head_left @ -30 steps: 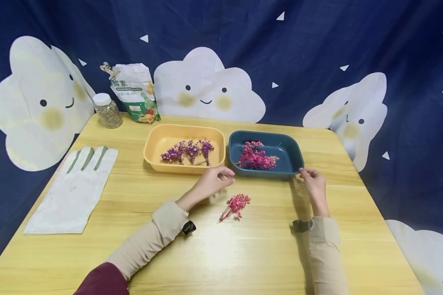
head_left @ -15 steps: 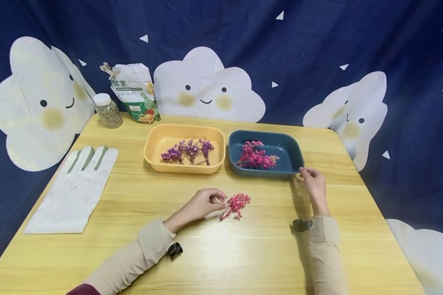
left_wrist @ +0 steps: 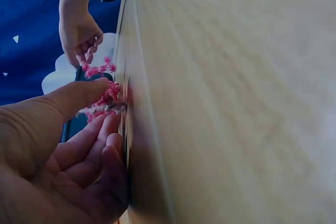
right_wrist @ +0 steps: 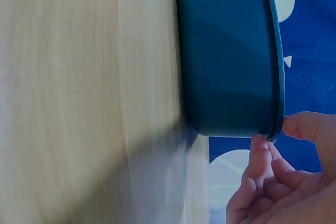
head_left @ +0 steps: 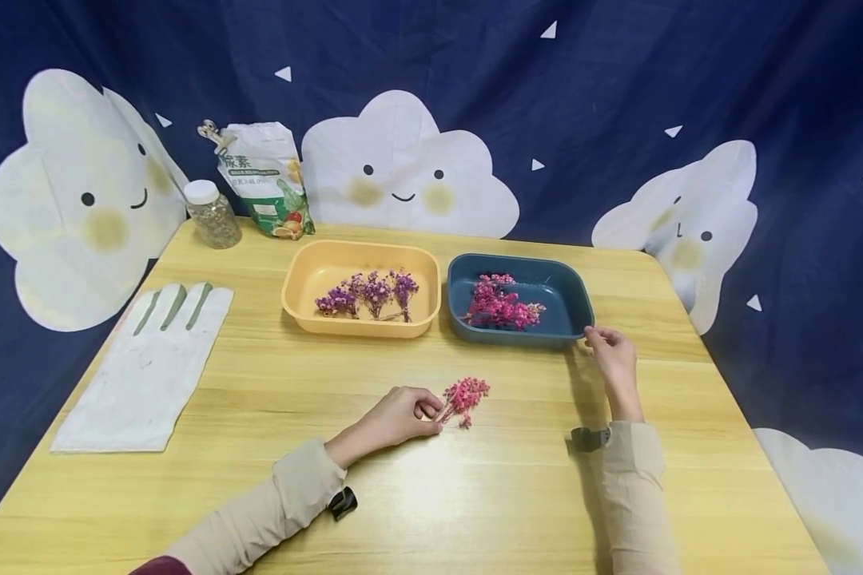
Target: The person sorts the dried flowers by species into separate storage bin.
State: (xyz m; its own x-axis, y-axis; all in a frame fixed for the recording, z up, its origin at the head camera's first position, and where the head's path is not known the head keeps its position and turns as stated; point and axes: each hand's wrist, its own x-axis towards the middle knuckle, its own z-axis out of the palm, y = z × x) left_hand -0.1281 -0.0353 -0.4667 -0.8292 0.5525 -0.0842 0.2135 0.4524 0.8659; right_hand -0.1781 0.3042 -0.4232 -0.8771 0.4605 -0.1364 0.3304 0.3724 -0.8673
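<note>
In the head view a pink dried-flower sprig lies on the table, its stems toward my left hand. The left thumb and fingers stand on either side of these stems; in the left wrist view a gap shows between the thumb and the fingertips, with the stems between them. My right hand pinches the near right corner of the dark blue tray, thumb at the rim and fingers under it. More pink sprigs lie inside this tray.
Left of the blue tray stands a yellow tray with several purple sprigs. A white glove lies at the table's left. A lidded jar and a clipped bag stand at the back left, before a dark blue curtain.
My left hand has moved from near the trays down toward me to the loose pink sprig, and its fingers now surround the stems. My right hand stays at the blue tray's corner.
</note>
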